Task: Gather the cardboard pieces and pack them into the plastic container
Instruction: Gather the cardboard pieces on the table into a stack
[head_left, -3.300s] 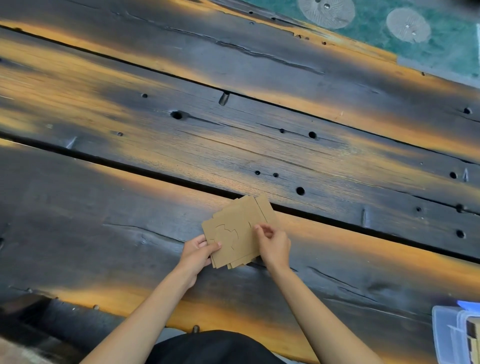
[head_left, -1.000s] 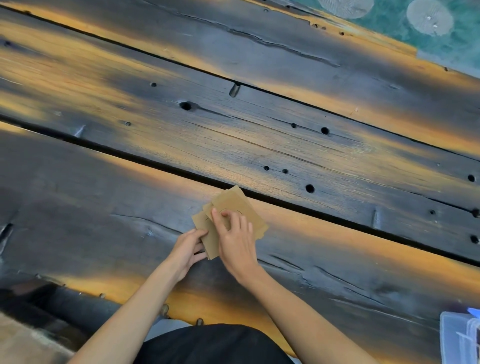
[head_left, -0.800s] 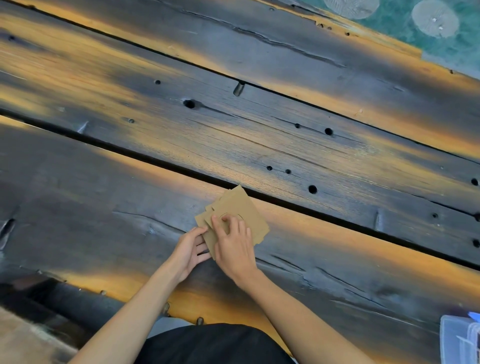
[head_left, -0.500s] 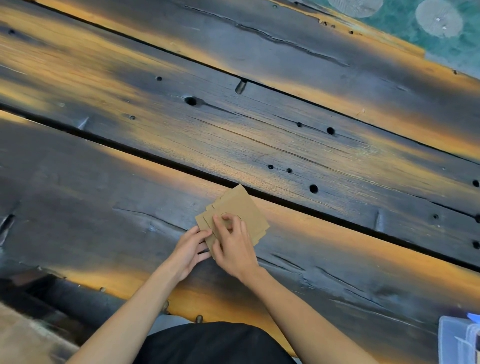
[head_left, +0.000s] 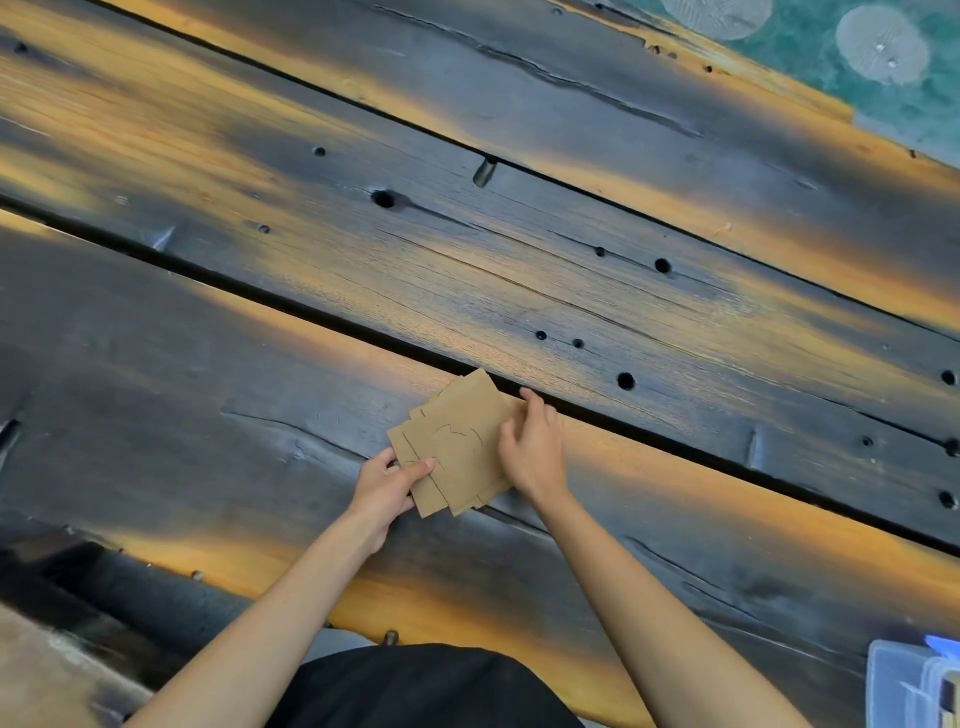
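A loose stack of brown cardboard pieces (head_left: 457, 447), the top one scored with a curved cut line, lies on the dark wooden table (head_left: 208, 389) in front of me. My left hand (head_left: 389, 486) grips the stack's lower left corner, thumb on top. My right hand (head_left: 535, 449) holds the stack's right edge, fingers curled around it. The clear plastic container (head_left: 914, 686) sits at the bottom right corner, partly cut off by the frame, well to the right of both hands.
The table is made of wide charred planks with dark gaps between them (head_left: 311, 306) and several drilled holes (head_left: 626, 381). A green patterned floor (head_left: 831, 52) shows beyond the far edge at top right.
My right hand has moved from pressing on top of the stack to gripping its right edge. The left hand keeps its hold on the lower left corner.
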